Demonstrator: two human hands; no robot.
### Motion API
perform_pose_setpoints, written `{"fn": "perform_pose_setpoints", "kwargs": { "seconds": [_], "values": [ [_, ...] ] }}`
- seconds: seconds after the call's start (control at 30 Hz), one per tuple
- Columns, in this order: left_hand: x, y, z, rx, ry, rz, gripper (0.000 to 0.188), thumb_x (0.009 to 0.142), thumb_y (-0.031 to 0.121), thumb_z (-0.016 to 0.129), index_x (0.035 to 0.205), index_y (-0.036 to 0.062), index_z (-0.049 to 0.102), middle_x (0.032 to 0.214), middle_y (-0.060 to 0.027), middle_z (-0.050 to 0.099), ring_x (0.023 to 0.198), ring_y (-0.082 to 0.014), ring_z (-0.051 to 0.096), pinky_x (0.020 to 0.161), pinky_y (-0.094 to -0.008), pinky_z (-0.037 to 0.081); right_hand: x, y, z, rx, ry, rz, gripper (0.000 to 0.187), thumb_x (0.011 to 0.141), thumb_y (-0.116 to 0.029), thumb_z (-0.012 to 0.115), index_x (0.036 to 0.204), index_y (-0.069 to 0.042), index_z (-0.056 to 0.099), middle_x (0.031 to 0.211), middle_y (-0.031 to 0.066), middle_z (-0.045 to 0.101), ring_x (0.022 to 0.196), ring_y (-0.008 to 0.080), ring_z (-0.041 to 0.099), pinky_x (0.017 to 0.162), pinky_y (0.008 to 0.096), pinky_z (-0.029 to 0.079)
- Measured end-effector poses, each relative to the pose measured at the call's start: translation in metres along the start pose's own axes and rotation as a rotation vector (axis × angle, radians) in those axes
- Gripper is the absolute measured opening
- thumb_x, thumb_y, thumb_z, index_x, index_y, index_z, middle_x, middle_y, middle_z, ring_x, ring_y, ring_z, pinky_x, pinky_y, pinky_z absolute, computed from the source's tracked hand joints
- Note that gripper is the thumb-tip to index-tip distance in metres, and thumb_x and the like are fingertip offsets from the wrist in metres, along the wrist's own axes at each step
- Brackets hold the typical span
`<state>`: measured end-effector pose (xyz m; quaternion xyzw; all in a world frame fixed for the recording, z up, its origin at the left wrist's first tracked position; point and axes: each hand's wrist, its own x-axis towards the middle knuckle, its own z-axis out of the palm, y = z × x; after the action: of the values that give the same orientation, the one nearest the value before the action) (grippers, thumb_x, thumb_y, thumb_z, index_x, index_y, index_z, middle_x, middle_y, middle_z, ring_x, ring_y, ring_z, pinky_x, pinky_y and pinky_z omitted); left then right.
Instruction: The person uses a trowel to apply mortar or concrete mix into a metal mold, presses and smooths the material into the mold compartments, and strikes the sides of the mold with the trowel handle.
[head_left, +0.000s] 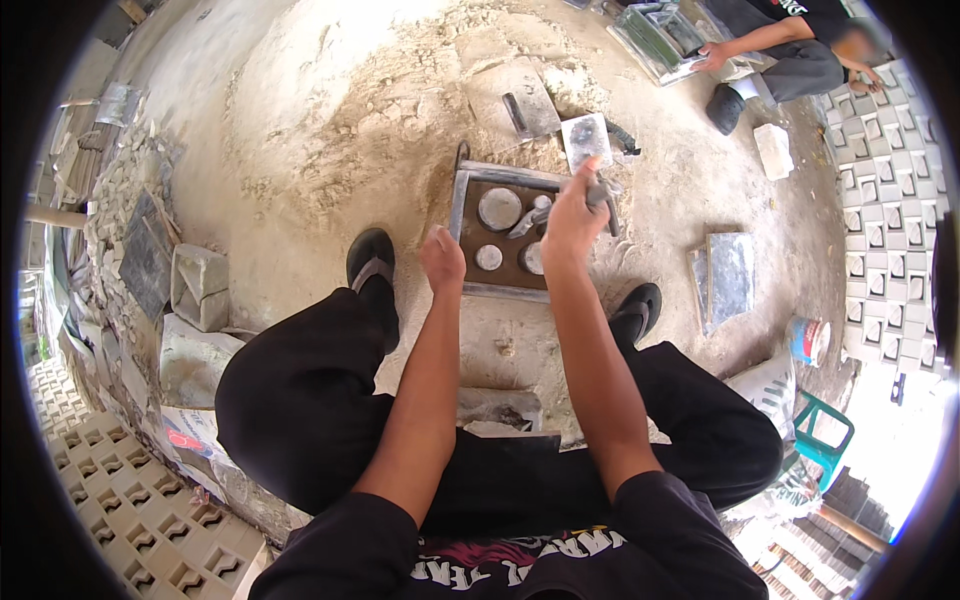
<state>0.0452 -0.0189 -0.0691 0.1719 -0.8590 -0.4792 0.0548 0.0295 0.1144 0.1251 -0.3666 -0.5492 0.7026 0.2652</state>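
Observation:
Between my feet lies a rectangular mould frame point(458, 208) with brown fill, round pale discs point(499, 209) and a pale elongated piece point(530, 217) inside. At the frame's left side, my left hand point(442, 259) is closed in a fist; whatever its fingers hold, if anything, is hidden. My right hand point(576, 218) is over the frame's right side, wrapped round what looks like the grey handle of a trowel. Its flat, square, dusty blade point(586, 140) points away from me, past the frame's far edge. My right forearm partly covers the lower right disc.
Beyond the frame lie a flat board point(530, 98) and heaped pale powder point(370, 110). Flat dark slabs point(730, 278), a white block point(773, 151) and a tub point(808, 340) stand rightward. A co-worker's hand point(712, 56) touches another mould point(650, 42). Patterned blocks point(885, 220) line the right.

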Motion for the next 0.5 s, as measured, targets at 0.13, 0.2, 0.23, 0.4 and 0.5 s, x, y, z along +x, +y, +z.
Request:
{"fn": "perform_pose_setpoints", "kwargs": {
  "seconds": [0.13,0.2,0.23,0.4,0.5],
  "values": [
    [0.001,0.008,0.003,-0.039,-0.053,-0.008,0.04,0.092,0.027,0.032,0.08,-0.0046,0.054,0.08,-0.0292,0.057,0.079,-0.0474,0.054,0.072,-0.0513,0.04,0.022,0.052,-0.012,-0.289,-0.261,-0.321,0.051,0.098,-0.032,0.053,0.054,-0.008,0.042,0.052,-0.0059,0.04,0.051,0.0025,0.034,0.045,0.0258,0.025],
    [0.001,0.003,-0.001,-0.066,-0.056,-0.052,0.04,0.092,0.027,0.033,0.08,-0.0047,0.054,0.08,-0.0292,0.057,0.079,-0.0472,0.054,0.071,-0.0514,0.04,0.025,0.035,-0.011,-0.206,-0.266,-0.2,0.049,0.097,-0.029,0.054,0.055,-0.007,0.043,0.052,-0.0054,0.041,0.051,0.0032,0.035,0.045,0.026,0.027],
    [0.002,0.0,-0.003,-0.052,-0.043,-0.035,0.04,0.093,0.026,0.033,0.08,-0.0048,0.054,0.08,-0.029,0.056,0.078,-0.0474,0.054,0.071,-0.0514,0.04,0.024,0.023,-0.009,-0.166,-0.271,-0.135,0.048,0.097,-0.028,0.055,0.055,-0.007,0.044,0.052,-0.0051,0.041,0.051,0.0035,0.035,0.046,0.0262,0.028],
    [0.002,-0.001,0.004,-0.07,-0.032,-0.004,0.039,0.093,0.026,0.034,0.08,-0.0054,0.053,0.078,-0.0286,0.056,0.078,-0.0477,0.054,0.071,-0.0511,0.039,0.023,0.048,-0.02,-0.354,-0.139,-0.487,0.047,0.098,-0.033,0.052,0.058,-0.007,0.046,0.052,-0.0052,0.042,0.049,0.0044,0.036,0.045,0.0267,0.028],
    [0.005,-0.009,0.005,-0.043,-0.022,0.014,0.039,0.093,0.026,0.034,0.081,-0.0054,0.054,0.078,-0.0288,0.056,0.078,-0.0477,0.054,0.071,-0.0512,0.04,0.028,0.026,-0.025,-0.235,-0.264,-0.193,0.048,0.097,-0.035,0.054,0.058,-0.006,0.048,0.052,-0.0048,0.041,0.05,0.006,0.035,0.046,0.0293,0.03]
  ]
}}
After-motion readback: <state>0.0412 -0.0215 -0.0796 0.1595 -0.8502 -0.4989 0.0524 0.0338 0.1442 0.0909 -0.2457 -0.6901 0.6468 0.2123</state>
